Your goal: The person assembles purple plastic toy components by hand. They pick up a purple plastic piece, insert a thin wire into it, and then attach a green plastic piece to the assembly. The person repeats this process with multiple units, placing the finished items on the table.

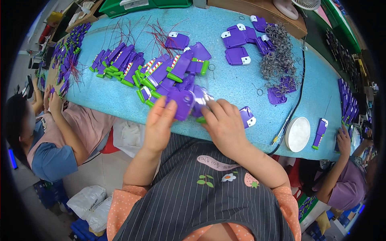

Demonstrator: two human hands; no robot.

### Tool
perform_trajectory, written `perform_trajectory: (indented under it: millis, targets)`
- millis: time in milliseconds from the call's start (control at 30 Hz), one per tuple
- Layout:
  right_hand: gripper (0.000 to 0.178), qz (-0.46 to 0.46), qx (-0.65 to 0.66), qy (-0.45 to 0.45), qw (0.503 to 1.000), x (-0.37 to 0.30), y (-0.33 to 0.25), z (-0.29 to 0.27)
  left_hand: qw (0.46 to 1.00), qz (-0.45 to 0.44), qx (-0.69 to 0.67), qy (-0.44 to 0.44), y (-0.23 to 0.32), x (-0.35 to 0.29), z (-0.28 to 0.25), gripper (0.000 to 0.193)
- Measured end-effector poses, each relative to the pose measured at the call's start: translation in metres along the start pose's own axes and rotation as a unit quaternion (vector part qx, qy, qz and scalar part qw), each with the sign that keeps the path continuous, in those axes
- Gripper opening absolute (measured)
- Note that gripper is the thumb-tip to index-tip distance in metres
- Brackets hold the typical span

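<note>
Close to the near edge of the blue worktable, my left hand (160, 122) pinches a flat purple plastic cover (181, 105) between thumb and fingers. Beside it, my right hand (225, 125) curls its fingers over a purple plastic piece with a green end (198, 105). That piece is blurred and partly hidden by the fingers and the cover. Just beyond both hands lies a heap of purple and green plastic parts (164, 72), some with red-and-white striped bands. Right of my right hand, a purple cover with a white corner (247, 117) rests on the table.
Tangled metal rings (278, 54) lie among purple covers (235, 37) at the back right. A black cable (302, 76) runs down to a pen-like tool (280, 134) beside a white round dish (298, 134). Co-workers sit at left and right. Red wires (159, 34) stick up behind the heap.
</note>
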State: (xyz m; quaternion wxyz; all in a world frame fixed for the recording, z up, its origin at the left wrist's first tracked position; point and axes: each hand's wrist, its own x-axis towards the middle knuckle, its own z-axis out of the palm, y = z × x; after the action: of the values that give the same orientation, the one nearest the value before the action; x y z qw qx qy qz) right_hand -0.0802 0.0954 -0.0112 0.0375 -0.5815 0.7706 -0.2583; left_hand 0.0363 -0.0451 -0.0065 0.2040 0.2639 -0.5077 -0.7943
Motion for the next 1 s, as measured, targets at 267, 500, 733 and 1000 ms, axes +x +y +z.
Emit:
perform_trajectory:
  millis: [267,500,733,1000]
  targets:
    - [0.035,0.069,0.206,0.000,0.976,-0.032,0.027,-0.028,0.996,-0.016,0.042,-0.072,-0.027,-0.012,0.014,0.024]
    - [0.039,0.070,0.368,0.125,0.919,-0.046,0.030,-0.054,0.992,-0.054,0.001,-0.114,-0.025,-0.016,0.011,0.033]
    - [0.032,-0.096,0.104,-0.001,0.990,-0.048,-0.002,-0.051,0.963,-0.133,-0.185,-0.144,-0.018,-0.015,0.052,0.037]
    - [0.024,0.298,0.448,0.030,0.842,-0.051,0.027,-0.062,0.951,-0.241,-0.054,-0.187,-0.016,-0.028,0.036,0.029]
